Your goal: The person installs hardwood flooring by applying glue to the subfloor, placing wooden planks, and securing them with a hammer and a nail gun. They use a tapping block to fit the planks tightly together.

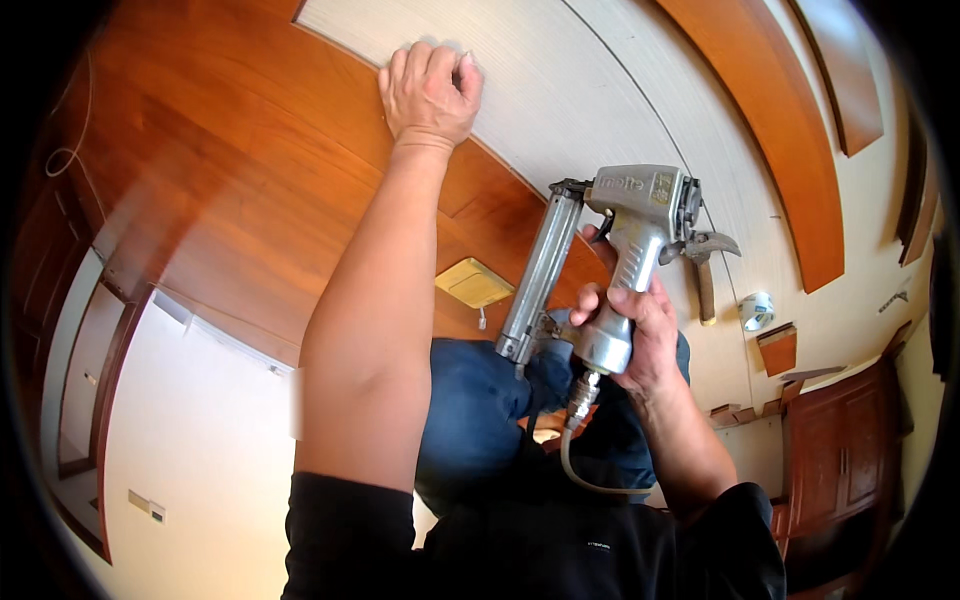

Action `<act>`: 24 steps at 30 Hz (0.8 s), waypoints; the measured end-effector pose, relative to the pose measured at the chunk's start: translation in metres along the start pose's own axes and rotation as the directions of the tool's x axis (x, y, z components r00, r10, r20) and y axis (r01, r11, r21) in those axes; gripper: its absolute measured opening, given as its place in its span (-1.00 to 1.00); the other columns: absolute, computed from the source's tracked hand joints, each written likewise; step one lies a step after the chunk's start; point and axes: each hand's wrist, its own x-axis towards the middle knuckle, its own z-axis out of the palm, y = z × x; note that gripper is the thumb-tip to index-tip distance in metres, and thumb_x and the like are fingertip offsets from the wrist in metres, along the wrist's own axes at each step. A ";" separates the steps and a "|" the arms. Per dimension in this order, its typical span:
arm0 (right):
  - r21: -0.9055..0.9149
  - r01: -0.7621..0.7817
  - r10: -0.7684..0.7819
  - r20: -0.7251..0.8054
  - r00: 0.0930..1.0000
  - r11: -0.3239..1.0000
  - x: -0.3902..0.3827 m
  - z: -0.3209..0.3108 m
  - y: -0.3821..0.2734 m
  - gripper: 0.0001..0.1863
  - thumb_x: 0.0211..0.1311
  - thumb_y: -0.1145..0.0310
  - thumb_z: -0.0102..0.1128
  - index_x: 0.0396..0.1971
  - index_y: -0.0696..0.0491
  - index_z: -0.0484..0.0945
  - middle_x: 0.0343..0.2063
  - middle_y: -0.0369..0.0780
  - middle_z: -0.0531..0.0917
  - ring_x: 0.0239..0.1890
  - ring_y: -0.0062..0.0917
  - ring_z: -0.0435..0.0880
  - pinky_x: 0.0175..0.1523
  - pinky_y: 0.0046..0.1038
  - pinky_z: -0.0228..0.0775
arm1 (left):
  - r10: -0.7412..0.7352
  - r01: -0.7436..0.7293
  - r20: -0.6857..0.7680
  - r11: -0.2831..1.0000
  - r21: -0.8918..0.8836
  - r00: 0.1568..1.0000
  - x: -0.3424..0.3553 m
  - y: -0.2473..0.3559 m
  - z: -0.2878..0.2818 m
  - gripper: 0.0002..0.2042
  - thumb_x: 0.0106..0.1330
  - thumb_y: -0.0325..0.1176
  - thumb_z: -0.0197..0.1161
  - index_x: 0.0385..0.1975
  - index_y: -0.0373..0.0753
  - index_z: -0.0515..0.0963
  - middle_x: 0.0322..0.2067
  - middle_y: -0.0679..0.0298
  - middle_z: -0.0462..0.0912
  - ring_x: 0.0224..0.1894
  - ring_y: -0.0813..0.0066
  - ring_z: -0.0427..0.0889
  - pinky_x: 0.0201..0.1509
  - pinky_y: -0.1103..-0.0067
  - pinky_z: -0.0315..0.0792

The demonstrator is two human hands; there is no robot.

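Observation:
My left hand is curled into a fist and presses on the edge of a pale wood-grain plank, beside reddish-brown boards. Its fingertips are tucked out of sight. In my right hand is a silver pneumatic nail gun, gripped by its handle, with a finger near the trigger. The gun's long magazine slants down on the left. A pale air hose joins the bottom of the handle through a metal coupling.
To the right of the gun lie a claw hammer, a roll of tape and a brown wood offcut. A long orange-brown strip lies farther right. A yellow square plate sits in the boards. My knees are close below.

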 end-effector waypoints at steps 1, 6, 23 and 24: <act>0.095 0.029 -0.030 0.018 0.999 0.995 0.009 0.002 0.007 -0.30 0.25 0.60 0.04 0.43 0.14 0.19 0.30 -0.03 0.49 -0.29 -0.39 0.71 -0.10 -0.21 0.70 | -0.004 0.004 0.013 1.000 0.007 1.000 0.000 0.000 -0.001 -0.80 0.31 -0.15 0.26 -0.48 -0.07 0.49 -0.38 0.33 0.51 -0.18 0.20 0.51 -0.05 0.25 0.34; -0.009 0.045 -0.045 -0.027 0.999 0.999 0.022 -0.008 0.014 -0.29 0.21 0.60 0.02 0.43 0.15 0.22 0.47 -0.09 0.32 -0.38 -0.50 0.62 -0.12 -0.22 0.68 | 0.016 -0.017 0.025 0.999 0.039 1.000 0.000 -0.001 -0.003 -0.81 0.29 -0.17 0.27 -0.49 -0.07 0.48 -0.38 0.34 0.50 -0.21 0.20 0.50 -0.09 0.27 0.33; 0.068 -0.101 0.107 -0.091 0.990 0.993 0.033 0.003 0.012 -0.33 0.24 0.63 -0.02 0.41 0.16 0.23 0.43 -0.15 0.37 -0.39 -0.51 0.65 -0.12 -0.25 0.69 | 0.001 -0.004 0.060 0.999 0.045 0.998 -0.003 0.002 -0.003 -0.78 0.25 -0.16 0.28 -0.53 -0.09 0.46 -0.39 0.28 0.47 -0.22 0.15 0.46 -0.09 0.23 0.28; 0.050 -0.106 0.110 -0.096 0.989 0.993 0.035 0.005 0.010 -0.34 0.24 0.63 -0.02 0.41 0.16 0.23 0.42 -0.15 0.37 -0.39 -0.51 0.65 -0.12 -0.25 0.69 | 0.009 -0.013 0.069 0.998 0.056 0.998 -0.002 0.003 -0.004 -0.79 0.27 -0.17 0.27 -0.51 -0.09 0.46 -0.39 0.28 0.47 -0.22 0.16 0.46 -0.10 0.24 0.28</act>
